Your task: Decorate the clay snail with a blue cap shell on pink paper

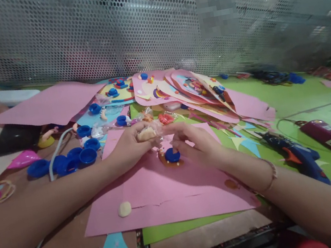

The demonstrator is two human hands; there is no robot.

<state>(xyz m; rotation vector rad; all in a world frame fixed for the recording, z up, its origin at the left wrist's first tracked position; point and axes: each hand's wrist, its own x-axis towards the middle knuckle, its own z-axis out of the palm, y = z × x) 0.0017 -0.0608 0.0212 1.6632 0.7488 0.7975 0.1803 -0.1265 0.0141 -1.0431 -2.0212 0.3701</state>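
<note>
We've got the cream lump (pixel 146 134) gripped in our left hand (pixel 132 146), partly in clear wrap (pixel 156 126). Our right hand (pixel 199 143) sits at its 4 o'clock, fingers half-curled; can't tell if they pinch the wrap. Blue disc (pixel 172 155) at 5, right fingers crowding its edge. Blue caps (pixel 88 155) at 9, glue gun (pixel 295 154) between 3 and 4.
</note>
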